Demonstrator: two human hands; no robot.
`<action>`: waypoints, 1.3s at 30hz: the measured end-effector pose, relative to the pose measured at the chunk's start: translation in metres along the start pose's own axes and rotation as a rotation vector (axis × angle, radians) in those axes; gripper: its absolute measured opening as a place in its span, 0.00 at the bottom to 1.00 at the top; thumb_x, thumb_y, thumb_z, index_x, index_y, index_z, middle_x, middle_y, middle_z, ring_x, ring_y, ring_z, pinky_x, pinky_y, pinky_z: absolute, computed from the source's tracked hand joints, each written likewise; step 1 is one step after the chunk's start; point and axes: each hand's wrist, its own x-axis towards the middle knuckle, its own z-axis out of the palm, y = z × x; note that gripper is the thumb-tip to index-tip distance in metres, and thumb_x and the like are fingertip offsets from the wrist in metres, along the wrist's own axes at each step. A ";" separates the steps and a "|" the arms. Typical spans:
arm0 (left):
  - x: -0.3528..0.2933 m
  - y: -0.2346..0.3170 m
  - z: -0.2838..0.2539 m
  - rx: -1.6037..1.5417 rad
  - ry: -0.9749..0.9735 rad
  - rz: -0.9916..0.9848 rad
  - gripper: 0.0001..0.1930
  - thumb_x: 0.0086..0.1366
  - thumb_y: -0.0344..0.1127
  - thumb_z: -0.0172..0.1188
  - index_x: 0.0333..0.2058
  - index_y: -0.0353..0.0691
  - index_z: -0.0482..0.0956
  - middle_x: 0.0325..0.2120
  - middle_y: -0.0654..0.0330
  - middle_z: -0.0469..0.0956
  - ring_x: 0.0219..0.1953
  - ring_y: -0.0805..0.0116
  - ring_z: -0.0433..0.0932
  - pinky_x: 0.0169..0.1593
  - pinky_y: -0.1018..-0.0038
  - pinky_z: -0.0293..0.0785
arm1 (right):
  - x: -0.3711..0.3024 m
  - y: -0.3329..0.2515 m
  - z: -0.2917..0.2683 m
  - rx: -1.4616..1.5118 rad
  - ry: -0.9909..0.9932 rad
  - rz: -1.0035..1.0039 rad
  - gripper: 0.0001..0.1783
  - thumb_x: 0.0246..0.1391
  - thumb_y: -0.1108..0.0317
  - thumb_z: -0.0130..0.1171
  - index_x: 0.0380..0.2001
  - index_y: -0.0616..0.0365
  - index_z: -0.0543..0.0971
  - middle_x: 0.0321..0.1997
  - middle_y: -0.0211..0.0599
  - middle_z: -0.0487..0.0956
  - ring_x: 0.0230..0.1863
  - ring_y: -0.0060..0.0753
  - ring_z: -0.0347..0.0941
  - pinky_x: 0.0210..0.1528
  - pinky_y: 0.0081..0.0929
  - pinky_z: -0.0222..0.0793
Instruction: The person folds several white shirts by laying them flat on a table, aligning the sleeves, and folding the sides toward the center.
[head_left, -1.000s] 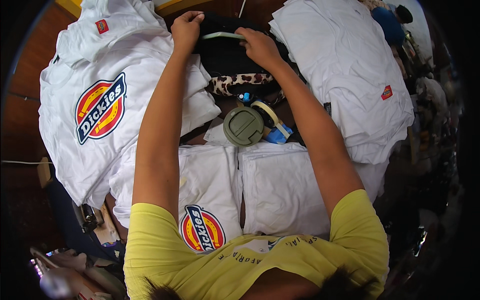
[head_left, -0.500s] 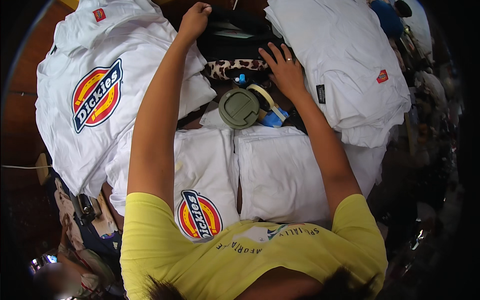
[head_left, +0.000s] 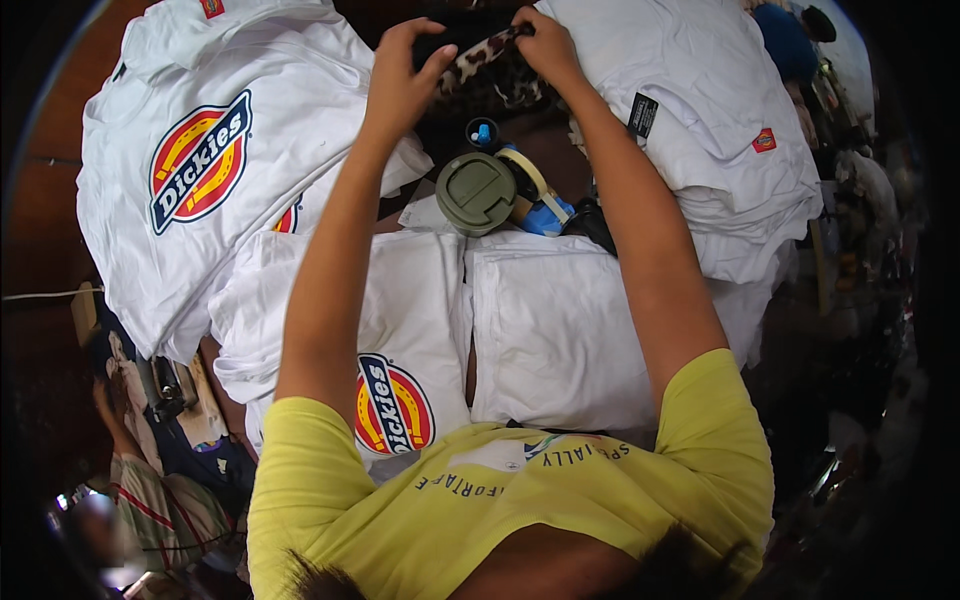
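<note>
At the far side of the table, a black fabric item, seemingly a bag, has a leopard-print band [head_left: 487, 57] slanting across it. My right hand [head_left: 548, 52] is closed, with fingers and thumb pinching the band's upper right end. By its left end is my left hand [head_left: 400, 90], thumb and forefinger curved apart, thumb tip close to the band; the other fingers are partly hidden. Nearer me stand a green-lidded cup [head_left: 477, 194], a cream tape roll [head_left: 527, 172] and a small dark holder with a blue-tipped object [head_left: 482, 132].
White printed T-shirts [head_left: 310, 110] are heaped at left, and more white shirts [head_left: 700, 170] at right. Two folded white piles, one printed [head_left: 420, 300] and one plain [head_left: 555, 330], lie close to my body. Another person [head_left: 165, 510] is at lower left.
My right hand has gone from lying spread on the black item to pinching the leopard-print band, which is raised and tilted. My left hand has moved nearer and loosened its pinch.
</note>
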 end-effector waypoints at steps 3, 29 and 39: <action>-0.055 0.057 -0.011 -0.148 -0.002 -0.200 0.31 0.46 0.43 0.68 0.45 0.34 0.65 0.43 0.54 0.69 0.47 0.62 0.67 0.52 0.72 0.60 | 0.009 -0.009 0.009 0.262 0.249 0.132 0.08 0.40 0.75 0.52 0.29 0.57 0.73 0.22 0.33 0.72 0.25 0.27 0.66 0.28 0.25 0.62; -0.133 0.101 0.008 0.336 -0.295 -0.358 0.37 0.41 0.39 0.64 0.52 0.42 0.61 0.47 0.45 0.65 0.45 0.47 0.68 0.49 0.64 0.65 | -0.233 -0.223 -0.370 0.608 0.444 0.133 0.11 0.45 0.73 0.50 0.35 0.58 0.73 0.29 0.31 0.75 0.27 0.27 0.72 0.30 0.23 0.66; -0.174 0.127 -0.063 0.290 -0.037 -0.021 0.46 0.32 0.56 0.71 0.46 0.26 0.67 0.37 0.43 0.73 0.42 0.50 0.72 0.47 0.66 0.67 | -0.524 -0.250 -0.468 0.161 0.648 0.793 0.16 0.50 0.70 0.55 0.42 0.66 0.72 0.33 0.28 0.73 0.34 0.17 0.69 0.38 0.13 0.63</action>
